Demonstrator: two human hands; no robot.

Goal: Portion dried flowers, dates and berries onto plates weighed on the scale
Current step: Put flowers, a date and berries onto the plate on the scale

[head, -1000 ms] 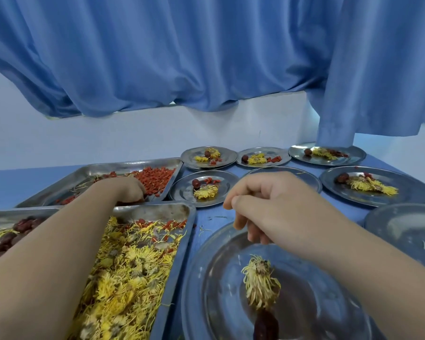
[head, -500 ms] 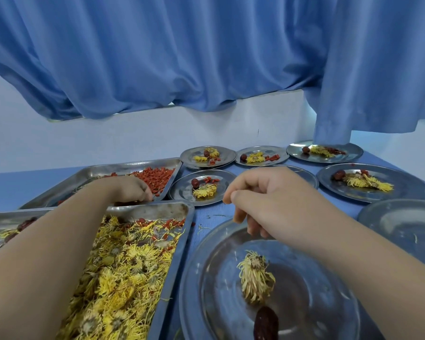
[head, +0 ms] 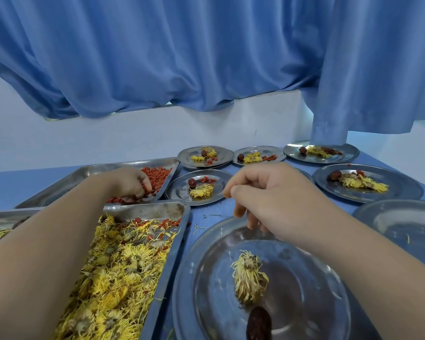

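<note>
My left hand (head: 130, 185) reaches into the far tray of red berries (head: 158, 175), fingers curled down and closed on some of them. Over the far rim of the near steel plate (head: 189, 278) hovers my right hand (head: 277, 200), fingers curled, thumb against the index finger, nothing visible in it. That plate holds one dried yellow flower (head: 249, 276) and a dark date (head: 258, 325) at its near side. A tray of dried flowers (head: 123, 266) with a few stray berries lies under my left forearm. No scale is visible.
A third tray (head: 0, 217) at the far left is mostly hidden by my arm. Several filled plates stand behind, the closest (head: 199, 190) beside the berry tray. A bare plate (head: 402, 224) sits at the right. A blue curtain hangs over the back wall.
My left hand's fingers have dug down into the berries and closed. My right hand has stayed over the near plate, almost still.
</note>
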